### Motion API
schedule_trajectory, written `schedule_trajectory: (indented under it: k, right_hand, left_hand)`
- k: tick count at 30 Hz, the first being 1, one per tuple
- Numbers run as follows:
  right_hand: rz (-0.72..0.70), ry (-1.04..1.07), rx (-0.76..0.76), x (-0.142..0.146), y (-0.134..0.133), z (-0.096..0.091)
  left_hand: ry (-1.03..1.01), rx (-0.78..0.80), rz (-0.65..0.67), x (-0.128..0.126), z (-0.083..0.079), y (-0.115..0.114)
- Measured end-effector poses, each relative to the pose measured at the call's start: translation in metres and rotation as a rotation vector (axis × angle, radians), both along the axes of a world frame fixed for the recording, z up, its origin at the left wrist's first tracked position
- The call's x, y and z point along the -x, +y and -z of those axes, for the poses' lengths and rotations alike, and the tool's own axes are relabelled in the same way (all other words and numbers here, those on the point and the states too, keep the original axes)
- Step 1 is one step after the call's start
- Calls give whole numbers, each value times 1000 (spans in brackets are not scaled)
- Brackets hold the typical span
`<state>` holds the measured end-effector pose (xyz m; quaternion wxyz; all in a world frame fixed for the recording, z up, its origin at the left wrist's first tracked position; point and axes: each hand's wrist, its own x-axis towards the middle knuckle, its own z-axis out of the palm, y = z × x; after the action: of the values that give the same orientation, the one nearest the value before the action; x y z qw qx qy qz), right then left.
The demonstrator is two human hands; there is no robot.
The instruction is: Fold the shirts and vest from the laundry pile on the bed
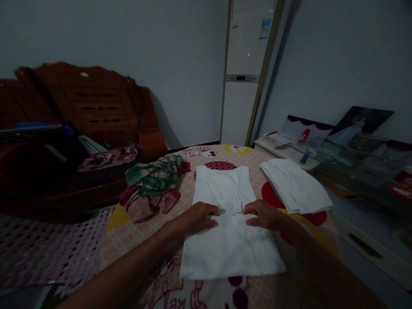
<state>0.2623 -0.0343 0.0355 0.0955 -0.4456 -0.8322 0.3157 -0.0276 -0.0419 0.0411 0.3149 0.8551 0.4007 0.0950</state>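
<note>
A white sleeveless top (pixel 231 251) lies spread on the patterned tablecloth (pixel 125 249), its neck and shoulder end pointing away from me. My left hand (pixel 202 216) is closed on the fabric at the left of its middle, thumb and fingers pinching. On the other side my right hand (pixel 262 214) pinches the same top, level with the left. Between the hands the cloth is bunched into a small crosswise fold. To the right of my right hand sits a folded stack of white cloth (pixel 296 184).
Crumpled green plaid and pink clothes (pixel 154 178) lie at the table's left. Beyond stands a carved wooden bench (pixel 106 109) with items on its seat. A tall white floor-standing unit (pixel 241 103) fills the corner. At right, a low cabinet with a glass top (pixel 354 167) holds papers (pixel 278 139).
</note>
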Motion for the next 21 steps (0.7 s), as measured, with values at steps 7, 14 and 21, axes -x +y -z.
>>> schedule_trajectory:
  k: [7,14,21]
  right_hand:
    - [-23,111,-13,1,8,-65]
    - [-24,56,-266,9,94,-98]
    - [228,-250,-378,34,181,-30]
  left_hand:
    - [-52,-203,39,12,-43,17]
    - [45,-428,5,9,-76,106]
    - [378,-439,-168,-9,-22,188]
